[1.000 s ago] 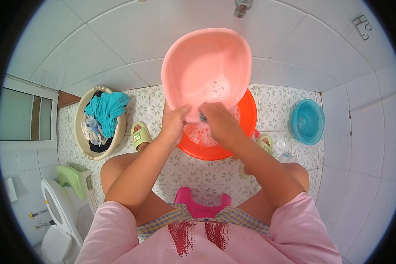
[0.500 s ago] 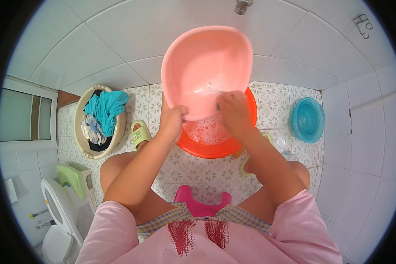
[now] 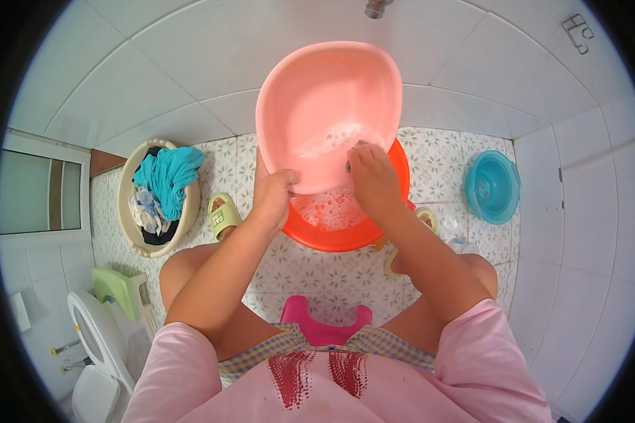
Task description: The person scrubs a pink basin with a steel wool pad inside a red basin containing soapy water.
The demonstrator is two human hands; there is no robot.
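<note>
Standing between the person's knees, a pink stool (image 3: 323, 328) is nearest; past it, an orange tub (image 3: 331, 241) holds suds (image 3: 323, 210), and over this a pink basin (image 3: 324, 92) is tilted up, its near rim gripped by the closed left hand (image 3: 271, 197); the right hand (image 3: 371, 175) curls around a small grey scrubber (image 3: 348, 167) at the basin's inside; farther off are a beige basket (image 3: 125, 204) of clothes (image 3: 168, 173) leftward, a blue basin (image 3: 492, 209) rightward and a wall tap (image 3: 376, 8)

My bare right hand (image 3: 371, 176) mostly hides a small grey object (image 3: 348, 166). The rounded pink plastic basin (image 3: 324, 102) partly covers the round orange plastic tub (image 3: 331, 242).
</note>
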